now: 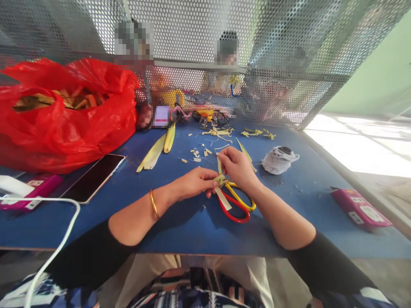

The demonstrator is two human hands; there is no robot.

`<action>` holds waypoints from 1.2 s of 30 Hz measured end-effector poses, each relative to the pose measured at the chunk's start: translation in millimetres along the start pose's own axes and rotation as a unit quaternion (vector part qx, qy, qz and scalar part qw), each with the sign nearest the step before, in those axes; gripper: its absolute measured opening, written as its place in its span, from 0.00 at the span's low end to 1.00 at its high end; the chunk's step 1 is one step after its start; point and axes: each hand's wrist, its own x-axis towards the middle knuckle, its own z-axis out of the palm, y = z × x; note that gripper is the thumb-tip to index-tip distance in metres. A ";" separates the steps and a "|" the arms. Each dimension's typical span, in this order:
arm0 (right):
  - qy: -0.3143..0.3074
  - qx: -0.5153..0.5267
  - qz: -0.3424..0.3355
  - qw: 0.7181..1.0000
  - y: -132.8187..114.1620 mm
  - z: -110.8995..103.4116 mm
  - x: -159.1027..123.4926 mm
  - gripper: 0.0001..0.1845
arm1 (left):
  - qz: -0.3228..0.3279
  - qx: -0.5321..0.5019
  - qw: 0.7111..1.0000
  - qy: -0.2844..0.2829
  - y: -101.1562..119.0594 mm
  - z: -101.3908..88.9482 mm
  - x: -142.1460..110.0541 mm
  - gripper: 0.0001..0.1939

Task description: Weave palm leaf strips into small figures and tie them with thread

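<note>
Between my two hands is a folded strip of pale green husk (220, 179), with loose ends pointing up and down. My left hand (202, 179) pinches its folded middle from the left. Higher up, my right hand (236, 167) closes its fingertips on the strip's upper end. Scissors with one red and one yellow handle (239, 219) lie on the table just below; their blades are hidden under the strip and hands. Small cut husk bits (197, 159) are scattered beyond my hands. To the right of them rests a narrow green husk piece (245, 154).
A red plastic bag (105, 124) of husks fills the left, beside a phone (96, 177). Larger husks (156, 152), a white-wrapped spool (278, 161) and a magenta pack (359, 207) lie about. A perforated metal screen (192, 38) closes the back; people sit beyond. A white cable (69, 226) crosses left.
</note>
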 end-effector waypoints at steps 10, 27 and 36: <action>0.032 -0.059 -0.034 0.997 -5.9 4.8 -7.4 0.10 | -0.032 0.035 0.997 0.056 3.0 12.4 -2.8 0.24; 0.056 -0.339 -0.561 0.753 -22.8 -7.6 -27.3 0.09 | -0.059 -0.223 0.937 0.261 10.8 -5.3 3.4 0.15; 0.012 -0.441 -0.572 0.692 -4.2 11.6 -19.6 0.19 | -0.056 -0.252 0.925 0.277 7.0 -7.4 7.6 0.10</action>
